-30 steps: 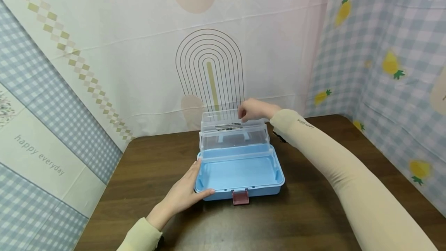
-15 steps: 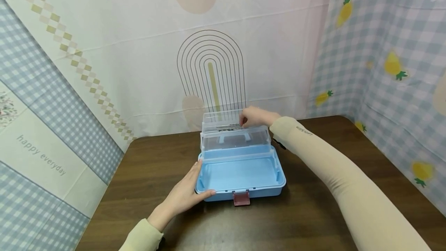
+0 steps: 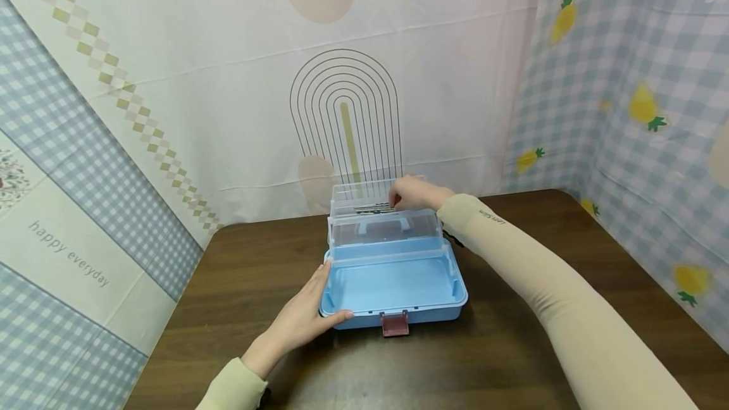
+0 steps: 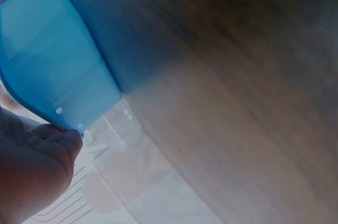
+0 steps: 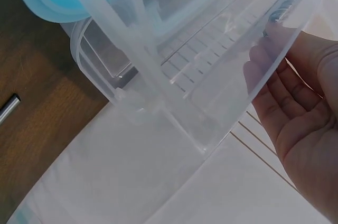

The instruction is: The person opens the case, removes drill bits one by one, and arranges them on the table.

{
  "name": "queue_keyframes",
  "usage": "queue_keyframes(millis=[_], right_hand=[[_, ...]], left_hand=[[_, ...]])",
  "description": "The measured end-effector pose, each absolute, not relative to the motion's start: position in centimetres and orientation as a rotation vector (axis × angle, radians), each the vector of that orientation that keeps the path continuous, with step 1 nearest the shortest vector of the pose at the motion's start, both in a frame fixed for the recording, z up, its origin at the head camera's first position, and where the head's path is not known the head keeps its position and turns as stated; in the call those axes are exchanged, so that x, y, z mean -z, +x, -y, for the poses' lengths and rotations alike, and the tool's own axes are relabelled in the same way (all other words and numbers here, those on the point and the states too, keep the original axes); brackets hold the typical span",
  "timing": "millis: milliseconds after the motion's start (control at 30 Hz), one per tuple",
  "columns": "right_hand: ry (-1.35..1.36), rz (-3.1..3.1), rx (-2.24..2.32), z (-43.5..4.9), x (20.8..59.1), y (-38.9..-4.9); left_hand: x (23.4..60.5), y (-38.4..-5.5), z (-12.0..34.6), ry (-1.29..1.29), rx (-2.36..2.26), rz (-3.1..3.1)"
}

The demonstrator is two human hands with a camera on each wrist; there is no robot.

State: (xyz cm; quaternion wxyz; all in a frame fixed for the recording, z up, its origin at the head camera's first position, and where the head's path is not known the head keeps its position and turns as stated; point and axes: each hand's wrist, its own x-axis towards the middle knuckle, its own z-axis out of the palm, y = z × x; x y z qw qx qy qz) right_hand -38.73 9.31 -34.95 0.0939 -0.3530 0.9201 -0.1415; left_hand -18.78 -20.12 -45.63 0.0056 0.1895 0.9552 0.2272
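Note:
A blue tool box (image 3: 395,283) stands on the table with its clear fold-out trays raised. Several metal drill bits (image 3: 371,208) lie in the upper clear tray (image 3: 347,192). My right hand (image 3: 418,193) reaches down into that tray, and its thumb and fingers pinch at the right end of the bits. In the right wrist view a dark spiral drill bit (image 5: 288,5) meets the thumb tip through the clear plastic. My left hand (image 3: 299,316) steadies the box's front left corner, thumb along the front rim and fingers stretched along the left side.
A reddish latch (image 3: 395,324) hangs down at the box's front. The brown table (image 3: 256,258) ends at a patterned curtain (image 3: 245,119) behind the box. In the right wrist view a shiny metal rod (image 5: 9,109) lies on the table beside the box.
My right hand has lowered from above the upper tray onto the ends of the drill bits. The left hand has stayed on the box corner.

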Motion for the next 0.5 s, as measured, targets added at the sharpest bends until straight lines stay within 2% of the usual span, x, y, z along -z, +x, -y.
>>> queue_keyframes(millis=[500], right_hand=[[-1.042,-2.743,0.426,-9.04,34.88,-38.55]], left_hand=[[45.71,-18.79,20.17,0.601,-0.721,-2.995]])
